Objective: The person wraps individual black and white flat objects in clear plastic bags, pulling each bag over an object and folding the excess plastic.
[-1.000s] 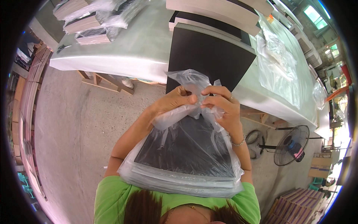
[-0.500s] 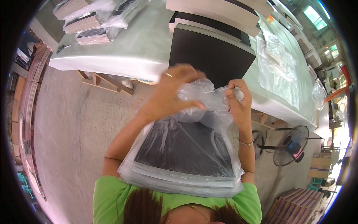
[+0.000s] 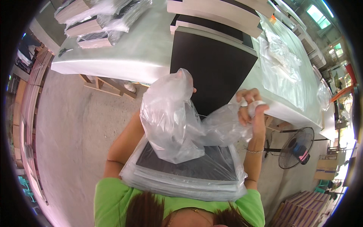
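Grey, faintly marked floor; a pale-covered counter on wooden legs; a standing fan at right — cardboard boxes beyond it; bright, greenish window at upper right.

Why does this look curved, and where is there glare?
Head view: the fisheye lens bends the table toward the dark round rim; head view: the window at upper right glows brightly; head view: the plastic bag shows pale glints.

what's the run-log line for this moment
left hand: mostly hidden behind bag | right hand: gripping bag | bag: around black boards | table: more boards
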Available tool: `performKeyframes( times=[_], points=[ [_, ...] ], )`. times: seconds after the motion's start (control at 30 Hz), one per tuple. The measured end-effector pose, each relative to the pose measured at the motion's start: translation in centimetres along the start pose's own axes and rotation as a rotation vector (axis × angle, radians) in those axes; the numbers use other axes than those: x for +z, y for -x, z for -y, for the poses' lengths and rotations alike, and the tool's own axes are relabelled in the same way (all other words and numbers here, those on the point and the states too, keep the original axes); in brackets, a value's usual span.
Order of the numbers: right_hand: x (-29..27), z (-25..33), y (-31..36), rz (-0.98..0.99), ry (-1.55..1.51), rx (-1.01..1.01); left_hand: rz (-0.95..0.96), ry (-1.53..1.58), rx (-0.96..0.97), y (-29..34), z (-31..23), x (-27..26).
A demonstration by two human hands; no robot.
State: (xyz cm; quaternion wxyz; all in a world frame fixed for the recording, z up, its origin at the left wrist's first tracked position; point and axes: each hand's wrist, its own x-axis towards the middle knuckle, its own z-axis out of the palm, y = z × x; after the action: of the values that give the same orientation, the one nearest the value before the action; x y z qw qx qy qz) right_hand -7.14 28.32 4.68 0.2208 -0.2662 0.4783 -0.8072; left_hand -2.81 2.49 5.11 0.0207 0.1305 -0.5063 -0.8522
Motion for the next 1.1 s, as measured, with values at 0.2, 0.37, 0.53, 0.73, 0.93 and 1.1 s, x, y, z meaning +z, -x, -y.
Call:
performKeyframes(
  times=[0.2,0.37,0.53,0.73,0.93,1.1],
  points=[
    [9.1,0.4,-1.1,0.04,0.627,-0.042,0.223,0.189,0.19,-0.9,0.8,-0.2],
    [8.6,-3.1,-2.6,-0.071,0.79,-0.093,0.119,-0.153,0.386,-0.8,1.0,1.4],
    [0.8,-3.6,0.1,-0.057,-0.391,0.238,0.031,-0.176,0.391,-2.0,0.9,-0.8],
    [3.3,-3.6,-1.6,-0.245,-0.252,0.355,0.111,0.139,0.164,-2.2,0.0,-1.7],
    [-2.1,-3.3,0.5,0.04,0.372,0.351,0.348,0.282,-0.137,-2.5,1.4,-1.5],
    [-0.8,-1.7,-0.4,-0.439,-0.249,0.217,0.544,-0.254,-0.28,-2.2,0.5,-2.1]
  ],
)
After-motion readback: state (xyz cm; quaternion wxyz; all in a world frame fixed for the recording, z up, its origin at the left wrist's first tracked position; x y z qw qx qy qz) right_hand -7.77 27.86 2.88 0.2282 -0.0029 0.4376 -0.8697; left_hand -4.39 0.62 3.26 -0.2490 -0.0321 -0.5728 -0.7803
